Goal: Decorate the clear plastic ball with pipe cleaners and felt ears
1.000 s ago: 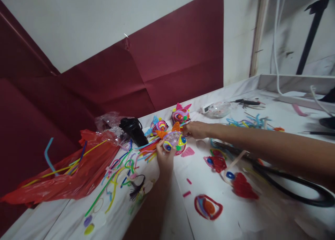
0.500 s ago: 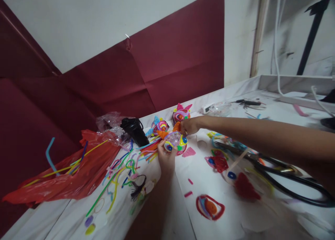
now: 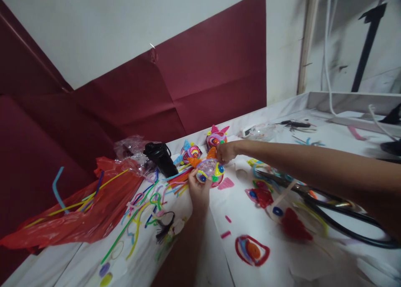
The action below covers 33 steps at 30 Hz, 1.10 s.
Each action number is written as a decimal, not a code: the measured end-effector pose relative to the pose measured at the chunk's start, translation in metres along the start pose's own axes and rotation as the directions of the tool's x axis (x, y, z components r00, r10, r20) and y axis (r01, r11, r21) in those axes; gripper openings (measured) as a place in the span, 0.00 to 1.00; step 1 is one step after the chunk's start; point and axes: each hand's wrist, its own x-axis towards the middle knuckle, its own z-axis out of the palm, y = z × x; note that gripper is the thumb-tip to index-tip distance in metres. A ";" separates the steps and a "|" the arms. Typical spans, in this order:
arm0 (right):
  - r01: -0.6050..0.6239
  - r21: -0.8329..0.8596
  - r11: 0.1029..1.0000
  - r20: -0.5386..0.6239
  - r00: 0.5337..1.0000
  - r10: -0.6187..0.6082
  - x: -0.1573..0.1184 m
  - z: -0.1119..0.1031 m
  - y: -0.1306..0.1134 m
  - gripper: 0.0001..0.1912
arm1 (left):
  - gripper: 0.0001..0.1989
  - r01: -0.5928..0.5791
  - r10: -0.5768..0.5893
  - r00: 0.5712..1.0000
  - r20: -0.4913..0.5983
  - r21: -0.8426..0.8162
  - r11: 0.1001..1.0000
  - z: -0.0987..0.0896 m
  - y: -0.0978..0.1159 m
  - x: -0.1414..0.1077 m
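A small pipe-cleaner animal face [image 3: 208, 168], with orange ears, blue eyes, yellow patches and a green nose, is held over the white table. My left hand [image 3: 199, 188] grips its lower left edge between thumb and fingers. With its fingers curled, my right hand [image 3: 226, 151] pinches at the orange ear [image 3: 212, 153] on the upper right. Exactly what those fingertips press is hidden. Behind stand a pink-eared face [image 3: 216, 137] and a blue-eared face [image 3: 190, 151]. A pink pipe-cleaner piece [image 3: 226, 184] lies just right of the held face.
Large black-handled scissors [image 3: 328, 209] lie under my right forearm. Loose pipe cleaners [image 3: 138, 220] and a red plastic bag [image 3: 84, 207] spread on the left, beside a black pouch-like object [image 3: 161, 158]. A red-rimmed eye piece [image 3: 252, 250] lies in front. Pliers [image 3: 296, 124] rest far right.
The view has shifted slightly. Both hands stay on the orange-eared face in nearly the same pose; nothing has been let go.
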 end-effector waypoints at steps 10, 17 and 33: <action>-0.091 -0.296 0.951 0.408 0.888 0.212 0.001 -0.011 -0.017 0.11 | 0.28 0.113 -0.113 0.994 0.003 -0.061 0.992 -0.007 0.008 0.004; -0.074 -0.259 0.963 0.410 0.894 0.179 -0.003 -0.017 -0.019 0.15 | 0.24 0.135 -0.135 0.991 -0.004 -0.076 0.988 -0.008 0.015 0.001; -0.114 -0.009 0.993 0.398 0.911 0.108 -0.004 -0.012 -0.018 0.05 | 0.27 0.107 -0.107 0.994 -0.003 0.006 0.994 -0.007 0.020 0.000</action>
